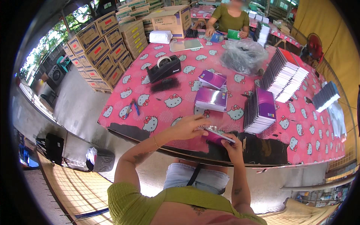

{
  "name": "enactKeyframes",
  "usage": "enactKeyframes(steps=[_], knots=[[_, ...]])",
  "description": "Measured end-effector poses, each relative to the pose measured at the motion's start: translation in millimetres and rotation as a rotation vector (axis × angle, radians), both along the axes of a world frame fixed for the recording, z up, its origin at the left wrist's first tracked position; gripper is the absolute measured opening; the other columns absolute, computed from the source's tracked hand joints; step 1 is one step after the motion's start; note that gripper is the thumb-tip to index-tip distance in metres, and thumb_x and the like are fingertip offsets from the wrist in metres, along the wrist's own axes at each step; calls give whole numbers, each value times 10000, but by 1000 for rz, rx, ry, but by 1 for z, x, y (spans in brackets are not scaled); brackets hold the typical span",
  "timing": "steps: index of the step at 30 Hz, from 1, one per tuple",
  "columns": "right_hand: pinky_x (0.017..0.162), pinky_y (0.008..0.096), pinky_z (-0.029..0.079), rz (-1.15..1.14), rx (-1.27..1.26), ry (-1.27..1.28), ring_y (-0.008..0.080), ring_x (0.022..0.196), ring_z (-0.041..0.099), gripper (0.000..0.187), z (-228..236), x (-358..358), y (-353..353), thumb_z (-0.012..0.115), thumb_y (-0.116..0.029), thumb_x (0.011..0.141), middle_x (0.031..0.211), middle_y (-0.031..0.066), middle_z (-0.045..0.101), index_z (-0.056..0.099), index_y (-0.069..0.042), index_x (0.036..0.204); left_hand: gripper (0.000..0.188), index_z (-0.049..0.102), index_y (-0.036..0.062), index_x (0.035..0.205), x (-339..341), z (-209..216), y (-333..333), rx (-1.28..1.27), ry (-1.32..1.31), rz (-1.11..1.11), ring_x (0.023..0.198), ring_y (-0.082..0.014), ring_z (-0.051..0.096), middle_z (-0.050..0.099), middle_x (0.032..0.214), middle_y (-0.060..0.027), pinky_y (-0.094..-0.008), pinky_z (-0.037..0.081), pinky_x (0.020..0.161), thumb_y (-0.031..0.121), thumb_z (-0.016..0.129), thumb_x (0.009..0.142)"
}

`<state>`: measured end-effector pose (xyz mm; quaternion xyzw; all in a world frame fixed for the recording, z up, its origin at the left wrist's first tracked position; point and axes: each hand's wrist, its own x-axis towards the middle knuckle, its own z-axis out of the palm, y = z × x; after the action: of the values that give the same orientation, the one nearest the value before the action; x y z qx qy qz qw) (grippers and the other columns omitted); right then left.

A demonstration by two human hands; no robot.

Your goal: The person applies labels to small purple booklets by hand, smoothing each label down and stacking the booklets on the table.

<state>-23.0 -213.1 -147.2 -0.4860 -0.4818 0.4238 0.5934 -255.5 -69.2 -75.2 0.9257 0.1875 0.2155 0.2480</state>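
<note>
At the table's near edge I have a small purple spiral notebook [215,138], tilted with its coil side up and to the left. My right hand [234,147] grips its right end, thumb on top. The curled fingers of my left hand [190,127] pinch the left end by the coil; the exact contact is partly hidden. Just beyond lie a low stack of purple notebooks [210,99] and another small pile [212,78]. A taller stack of purple spiral notebooks [260,110] stands to the right of my hands.
Blue-handled pliers [135,108] and a black tape dispenser [165,69] lie to the left on the pink table [123,97]. Clear plastic [243,56] and tall notebook stacks [282,77] stand farther back. Across the table a person [230,18] handles a green notebook [234,34]. Cartons [98,48] rise beyond the left edge.
</note>
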Motion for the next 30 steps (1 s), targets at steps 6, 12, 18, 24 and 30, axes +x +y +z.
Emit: enactKeyframes(steps=[6,12,18,24,30], knots=[[789,219,462,-59,-27,61,76,872,570,231,8,-7,-6,679,-78,940,993,12,656,672,-14,1161,497,577,50,1286,20,2,-19,415,65,163,1157,-308,556,554,1279,-137,-506,418,948,384,639,923],[763,223,495,-223,18,147,67,843,576,257,35,-28,-16,676,-80,941,1011,19,648,650,9,1181,805,390,-20,1477,16,-39,-83,561,101,295,1468,-356,295,318,1580,-209,-663,170,1126,532,559,917],[803,249,504,-199,20,159,97,904,615,292,36,-32,-12,698,-72,921,1040,47,667,634,30,1187,863,355,-55,1482,32,5,-62,547,149,351,1485,-375,272,309,1570,-259,-680,165,1126,582,513,923],[863,248,485,-155,-36,211,112,927,621,289,35,-34,-14,681,-39,916,1055,56,663,646,27,1195,861,366,-47,1480,32,-8,-61,566,96,365,1480,-382,280,310,1577,-245,-673,136,1147,610,474,934],[810,245,503,-147,-32,143,96,896,607,269,38,-31,-20,671,-61,939,1040,52,662,646,29,1192,839,352,-57,1481,26,-27,-96,539,65,261,1476,-411,269,312,1567,-265,-634,152,1162,592,440,958]])
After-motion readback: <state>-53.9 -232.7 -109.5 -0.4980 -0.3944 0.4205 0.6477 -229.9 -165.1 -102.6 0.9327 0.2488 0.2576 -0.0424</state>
